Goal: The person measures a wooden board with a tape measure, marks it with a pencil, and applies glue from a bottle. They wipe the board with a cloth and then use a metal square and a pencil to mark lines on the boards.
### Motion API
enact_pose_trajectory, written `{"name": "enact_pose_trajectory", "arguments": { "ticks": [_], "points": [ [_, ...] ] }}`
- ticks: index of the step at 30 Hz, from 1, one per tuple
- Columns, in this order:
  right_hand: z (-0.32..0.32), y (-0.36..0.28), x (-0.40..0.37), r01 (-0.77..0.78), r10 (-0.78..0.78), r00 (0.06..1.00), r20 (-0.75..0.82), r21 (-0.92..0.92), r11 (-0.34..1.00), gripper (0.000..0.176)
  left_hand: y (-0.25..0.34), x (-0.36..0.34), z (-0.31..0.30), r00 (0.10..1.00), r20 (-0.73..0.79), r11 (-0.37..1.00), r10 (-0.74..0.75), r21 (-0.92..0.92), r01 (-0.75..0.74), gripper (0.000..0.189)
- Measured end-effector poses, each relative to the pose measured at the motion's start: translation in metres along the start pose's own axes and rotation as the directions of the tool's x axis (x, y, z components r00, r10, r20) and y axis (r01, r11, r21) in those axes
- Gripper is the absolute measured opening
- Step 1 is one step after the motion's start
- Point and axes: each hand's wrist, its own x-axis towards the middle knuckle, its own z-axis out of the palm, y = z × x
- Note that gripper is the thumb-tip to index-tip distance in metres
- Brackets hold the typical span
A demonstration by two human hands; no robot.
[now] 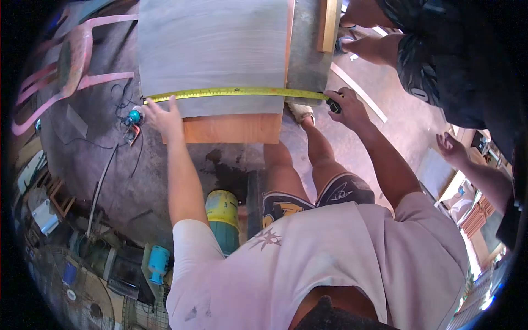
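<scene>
Pale shirt [319, 253] cloth with a spiky dark print lies nearest the camera, above dark patterned shorts [352, 190]. Out past it reach the person's two bare hands. Between them stretches a yellow tape measure [236, 91], laid across a grey board [214, 44] near its closer edge and running on past the board's right side over a darker grey strip [308, 60]. Fingers of the right hand [351, 110] are wrapped around the tape's black case [334, 105]. At the other end, by the board's left edge, the left hand [164, 116] has its fingers spread at the tape's tip; whether they pinch it, I cannot tell. An orange-brown panel [234, 129] shows below the board's near edge. Just beside the left hand is a teal tool [133, 117], and farther left a pink chair [77, 60]. A yellow-and-teal bucket [223, 214] stands near the person's legs. At right, a co-worker's hand [454, 149] hangs apart from the tape.
</scene>
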Motion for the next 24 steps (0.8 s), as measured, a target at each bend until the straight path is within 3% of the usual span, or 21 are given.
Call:
{"name": "enact_pose_trajectory", "arguments": {
  "ticks": [2, 8, 10, 11, 12, 16, 19, 22, 24],
  "points": [
    [0.000, -0.001, -0.001, -0.019, 0.019, 1.000, 0.001, -0.036, 0.999, 0.061, 0.011, -0.027, 0.014, 0.991, 0.108, 0.990, 0.081, 0.107, -0.093, 0.088],
    [-0.002, 0.004, 0.002, -0.010, 0.009, 0.994, 0.113, 0.009, 1.000, 0.061, 0.069, -0.089, -0.003, 0.952, 0.259, 0.983, 0.167, 0.030, -0.180, 0.083],
    [-0.005, -0.001, -0.001, 0.039, -0.044, 0.981, 0.190, 0.030, 0.999, 0.053, 0.081, -0.096, -0.012, 0.950, 0.287, 0.951, 0.121, -0.307, -0.028, 0.077],
    [-0.004, -0.006, -0.003, 0.061, -0.082, 0.978, 0.193, 0.115, 0.991, 0.054, 0.088, -0.100, -0.021, 0.959, 0.278, 0.880, 0.059, -0.468, 0.082, 0.074],
    [0.000, -0.011, -0.005, 0.083, -0.122, 0.974, 0.193, 0.199, 0.976, 0.055, 0.087, -0.102, -0.026, 0.965, 0.257, 0.873, 0.058, -0.482, 0.076, 0.074],
    [0.014, -0.046, -0.017, -0.084, 0.023, 0.992, 0.127, 0.500, 0.862, 0.061, 0.080, -0.107, -0.044, 0.995, 0.025, 0.810, -0.099, -0.579, 0.095, 0.066],
    [0.020, -0.068, -0.013, 0.021, -0.005, 0.999, -0.033, 0.494, 0.869, 0.065, 0.076, -0.112, -0.075, 0.985, 0.069, 0.827, -0.156, -0.537, 0.168, 0.066],
    [0.003, -0.097, -0.005, -0.023, 0.052, 0.998, -0.041, 0.528, 0.849, 0.068, 0.068, -0.123, -0.084, 0.986, 0.086, 0.834, -0.143, -0.526, 0.167, 0.066],
    [-0.003, -0.107, 0.000, -0.130, 0.153, 0.988, 0.010, 0.587, 0.799, 0.070, 0.065, -0.125, -0.084, 0.987, 0.106, 0.850, -0.123, -0.502, 0.160, 0.066]
  ]
}}
